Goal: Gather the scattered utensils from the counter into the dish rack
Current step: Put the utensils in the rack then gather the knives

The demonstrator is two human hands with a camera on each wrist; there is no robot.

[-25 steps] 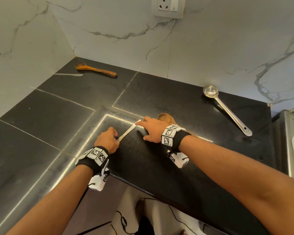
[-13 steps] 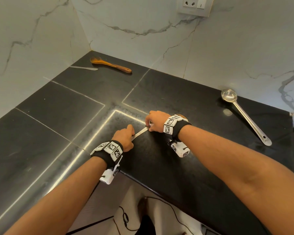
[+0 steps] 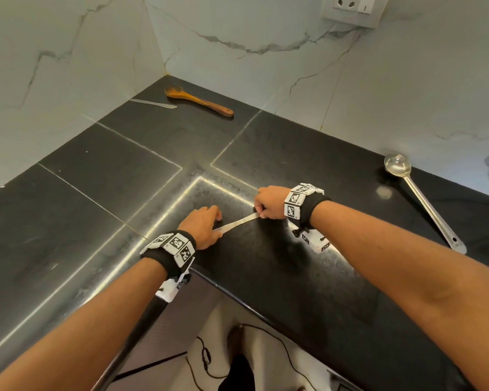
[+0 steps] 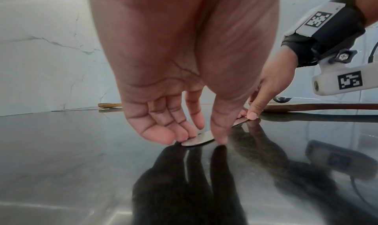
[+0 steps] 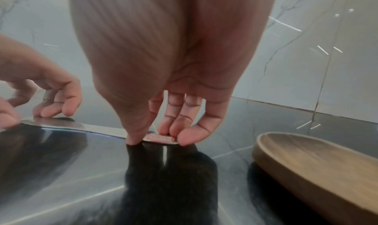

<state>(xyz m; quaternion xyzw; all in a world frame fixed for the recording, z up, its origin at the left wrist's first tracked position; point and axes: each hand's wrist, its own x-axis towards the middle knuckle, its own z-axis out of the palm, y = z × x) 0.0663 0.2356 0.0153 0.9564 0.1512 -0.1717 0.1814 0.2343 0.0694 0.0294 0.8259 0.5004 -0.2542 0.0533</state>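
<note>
Now pinching thin, stiff, slippery spatula (image 3: 237, 222) at both ends, left hand (image 3: 203, 227) and right hand (image 3: 270, 201) prising it off counter (image 3: 308, 277).

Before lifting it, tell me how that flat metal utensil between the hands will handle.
The flat metal utensil looks thin, probably light. It lies flush on the glossy counter, so likely hard to get under. Both the left hand and right hand pinch its ends.

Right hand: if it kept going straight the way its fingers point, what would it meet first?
The right hand points down at the flat metal utensil its fingertips already pinch; just beneath lies the black counter, so it would likely stop there.
</note>
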